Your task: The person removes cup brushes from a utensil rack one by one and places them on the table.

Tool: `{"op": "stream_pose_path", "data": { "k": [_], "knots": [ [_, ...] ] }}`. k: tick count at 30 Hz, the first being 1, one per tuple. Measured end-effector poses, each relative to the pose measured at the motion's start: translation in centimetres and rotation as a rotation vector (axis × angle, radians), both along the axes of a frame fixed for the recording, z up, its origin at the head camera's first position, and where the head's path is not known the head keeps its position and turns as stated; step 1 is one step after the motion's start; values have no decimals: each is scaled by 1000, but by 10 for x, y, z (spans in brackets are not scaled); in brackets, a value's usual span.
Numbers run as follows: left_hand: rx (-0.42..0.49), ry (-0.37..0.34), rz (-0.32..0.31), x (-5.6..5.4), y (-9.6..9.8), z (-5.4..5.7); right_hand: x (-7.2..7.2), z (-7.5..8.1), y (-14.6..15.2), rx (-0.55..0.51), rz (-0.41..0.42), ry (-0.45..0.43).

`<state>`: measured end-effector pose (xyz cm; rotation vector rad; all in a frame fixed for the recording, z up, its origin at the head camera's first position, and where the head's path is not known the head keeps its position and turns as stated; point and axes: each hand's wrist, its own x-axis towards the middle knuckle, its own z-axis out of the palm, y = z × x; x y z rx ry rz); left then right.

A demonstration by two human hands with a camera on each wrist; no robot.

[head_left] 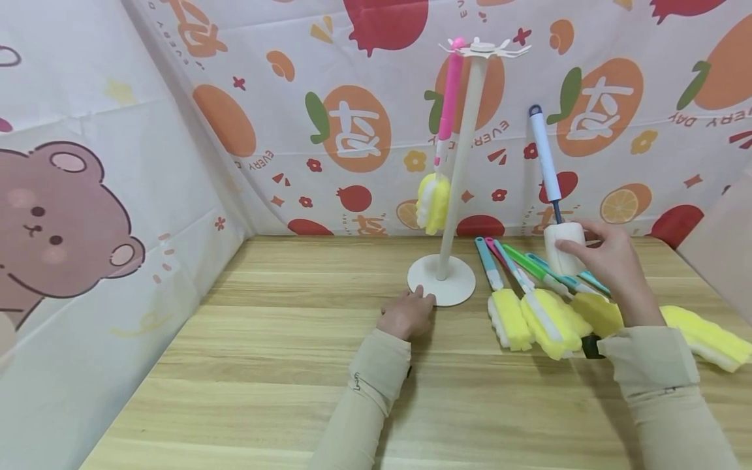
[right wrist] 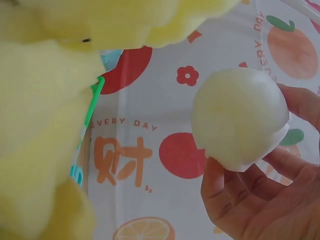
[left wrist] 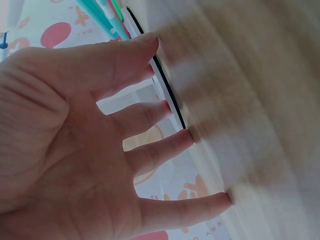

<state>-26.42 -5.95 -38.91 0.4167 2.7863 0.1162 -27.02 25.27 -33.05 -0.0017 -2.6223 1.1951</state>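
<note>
My right hand (head_left: 608, 258) grips the white sponge head of a bottle brush (head_left: 546, 156), whose light blue handle points up. In the right wrist view the fingers wrap the round sponge head (right wrist: 240, 117). My left hand (head_left: 408, 314) rests at the front edge of the round white base of a stand (head_left: 423, 274). Fingers spread in the left wrist view, the left hand (left wrist: 100, 140) has its fingertips at the base's rim and the wood. From an arm of the stand's top ring (head_left: 484, 49) hangs a pink-handled brush (head_left: 451, 98) with a yellow-and-white sponge.
Several sponge brushes (head_left: 546, 320) with yellow heads and coloured handles lie in a pile right of the stand. Another yellow sponge head (head_left: 707, 336) lies by the right forearm. Behind the wooden table (head_left: 264, 391) hangs a fruit-print cloth (head_left: 264, 130); a bear-print cloth (head_left: 158, 163) covers the left side.
</note>
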Motion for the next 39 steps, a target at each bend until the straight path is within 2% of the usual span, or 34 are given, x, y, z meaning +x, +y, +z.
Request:
{"op": "stream_pose_path", "data": {
  "k": [5, 11, 19, 30, 39],
  "knots": [
    [11, 10, -1, 0, 0, 0, 8, -2, 4, 35, -41, 21],
    [7, 5, -11, 0, 1, -2, 13, -2, 10, 71, -47, 13],
    [18, 18, 5, 0, -1, -1, 8, -2, 11, 122, 39, -15],
    [15, 7, 2, 0, -1, -1, 13, -1, 23, 202, 141, -76],
    [31, 17, 5, 1, -1, -1, 15, 1, 30, 231, 168, -158]
  ]
}}
